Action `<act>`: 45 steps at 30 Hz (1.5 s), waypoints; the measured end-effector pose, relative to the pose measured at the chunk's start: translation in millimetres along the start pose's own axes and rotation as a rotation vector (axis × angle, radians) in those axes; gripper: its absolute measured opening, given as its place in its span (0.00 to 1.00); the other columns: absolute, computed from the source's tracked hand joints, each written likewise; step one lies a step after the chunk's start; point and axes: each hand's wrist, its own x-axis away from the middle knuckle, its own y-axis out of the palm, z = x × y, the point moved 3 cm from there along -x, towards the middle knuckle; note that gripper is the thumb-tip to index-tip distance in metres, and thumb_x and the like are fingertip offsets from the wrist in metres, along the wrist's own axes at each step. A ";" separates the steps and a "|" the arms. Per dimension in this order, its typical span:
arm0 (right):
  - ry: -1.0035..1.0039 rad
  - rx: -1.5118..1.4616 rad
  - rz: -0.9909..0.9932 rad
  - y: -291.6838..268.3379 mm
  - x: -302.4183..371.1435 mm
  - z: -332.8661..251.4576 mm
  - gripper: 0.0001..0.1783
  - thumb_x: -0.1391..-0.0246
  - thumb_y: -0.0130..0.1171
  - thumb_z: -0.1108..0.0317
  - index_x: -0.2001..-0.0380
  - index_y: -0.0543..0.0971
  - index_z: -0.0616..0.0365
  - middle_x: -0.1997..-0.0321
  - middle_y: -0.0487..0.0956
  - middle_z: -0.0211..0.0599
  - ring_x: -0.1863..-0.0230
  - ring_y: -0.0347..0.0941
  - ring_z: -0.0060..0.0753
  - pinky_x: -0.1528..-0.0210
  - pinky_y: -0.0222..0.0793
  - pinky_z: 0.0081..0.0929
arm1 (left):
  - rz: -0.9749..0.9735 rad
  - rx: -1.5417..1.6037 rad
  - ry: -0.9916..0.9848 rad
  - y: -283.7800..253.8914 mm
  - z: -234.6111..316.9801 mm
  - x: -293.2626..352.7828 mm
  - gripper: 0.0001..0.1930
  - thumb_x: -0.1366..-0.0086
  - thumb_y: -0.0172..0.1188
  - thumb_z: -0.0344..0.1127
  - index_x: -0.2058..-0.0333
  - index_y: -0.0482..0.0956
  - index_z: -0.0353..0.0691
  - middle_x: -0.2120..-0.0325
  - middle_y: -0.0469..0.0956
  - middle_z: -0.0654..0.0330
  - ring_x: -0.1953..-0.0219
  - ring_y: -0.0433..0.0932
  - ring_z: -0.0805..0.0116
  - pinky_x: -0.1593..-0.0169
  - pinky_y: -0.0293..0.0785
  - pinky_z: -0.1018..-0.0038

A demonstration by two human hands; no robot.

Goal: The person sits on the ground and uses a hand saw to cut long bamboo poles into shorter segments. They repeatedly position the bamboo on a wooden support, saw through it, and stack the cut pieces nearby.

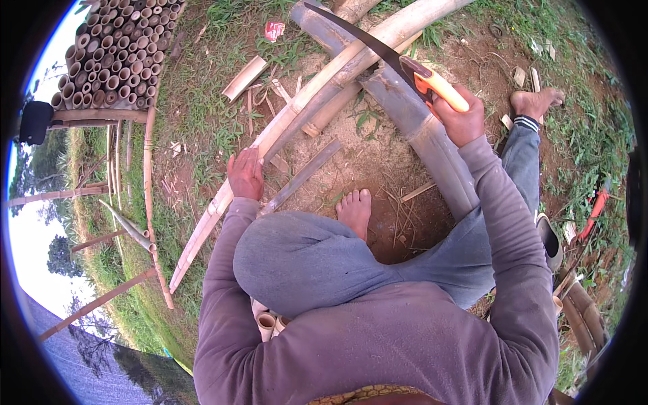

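My right hand (461, 116) is closed around the orange handle of a handsaw (378, 47). Its long dark curved blade reaches up and left, over a pale bamboo pole (324, 74). My left hand (246, 174) lies on the lower left stretch of that pole, fingers stretched over it. Slanting from lower left to upper right, the pole crosses a thick grey bamboo trunk (422, 125) on the ground. Exactly where the blade meets the bamboo is hard to make out.
Bamboo offcuts (244, 77) and a narrow strip (300, 177) lie on the dirt. My bare foot (354, 209) is near the middle, the other foot (536, 102) at right. Cut bamboo tubes (111, 64) are stacked upper left. A red-handled tool (595, 210) lies in grass.
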 end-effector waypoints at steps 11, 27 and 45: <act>0.019 -0.005 -0.003 30.5 -22.6 -6.7 0.09 0.40 0.71 0.64 0.66 0.85 0.59 0.71 0.82 0.28 0.67 0.75 0.16 0.62 0.73 0.24 | 0.091 -0.165 0.064 40.0 30.6 125.5 0.18 0.29 0.62 0.48 0.44 0.85 0.54 0.48 0.86 0.67 0.38 0.79 0.68 0.26 0.59 0.55; -0.029 -0.027 0.026 37.0 7.2 -32.6 0.18 0.34 0.72 0.60 0.54 0.82 0.65 0.61 0.85 0.33 0.62 0.80 0.19 0.59 0.77 0.22 | -0.544 0.159 -0.316 17.8 43.3 -99.5 0.48 0.51 0.79 0.55 0.32 0.69 0.51 0.46 0.83 0.47 0.45 0.83 0.43 0.40 0.78 0.49; -0.076 0.116 -0.083 107.4 55.5 -50.0 0.14 0.34 0.72 0.65 0.54 0.83 0.64 0.70 0.84 0.37 0.68 0.77 0.20 0.64 0.74 0.27 | -0.159 0.011 -0.250 3.5 7.5 -36.1 0.44 0.50 0.80 0.53 0.35 0.71 0.51 0.43 0.80 0.49 0.43 0.82 0.43 0.39 0.79 0.51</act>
